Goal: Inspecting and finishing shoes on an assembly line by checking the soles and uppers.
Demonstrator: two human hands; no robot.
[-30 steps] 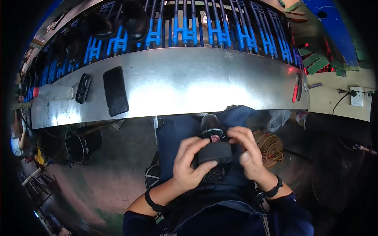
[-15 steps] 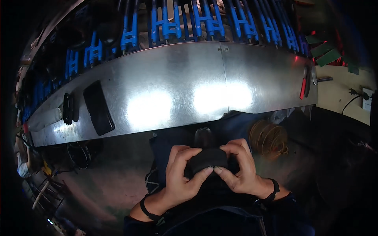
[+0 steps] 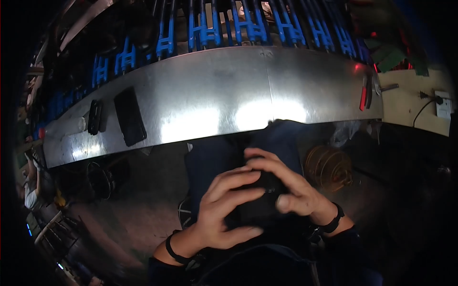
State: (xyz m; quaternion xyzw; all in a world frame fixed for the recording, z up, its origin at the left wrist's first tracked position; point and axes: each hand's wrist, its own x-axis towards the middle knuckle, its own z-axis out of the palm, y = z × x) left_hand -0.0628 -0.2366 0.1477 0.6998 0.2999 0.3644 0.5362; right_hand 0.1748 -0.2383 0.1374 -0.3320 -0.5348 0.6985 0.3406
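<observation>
Above my lap, my left hand is open, its fingers spread and reaching across toward the right one. My right hand is curled, thumb apart from fingers, around a black rounded object. That object is dark against my dark clothes, so its kind and outline cannot be made out; a small glint shows on it. The left fingertips overlap its near side, and whether they touch it is unclear. Both hands are slightly blurred. A black band circles each wrist.
Beyond my knees runs a metal bench bearing a black phone-like slab, a dark folded tool and red-handled pliers. Blue bicycle forks line its far side. A brown wire coil lies right of my legs.
Both hands held the black object by their fingertips before. My left hand has opened and spread its fingers, while the right has shifted up and around the object. The view has tilted slightly.
</observation>
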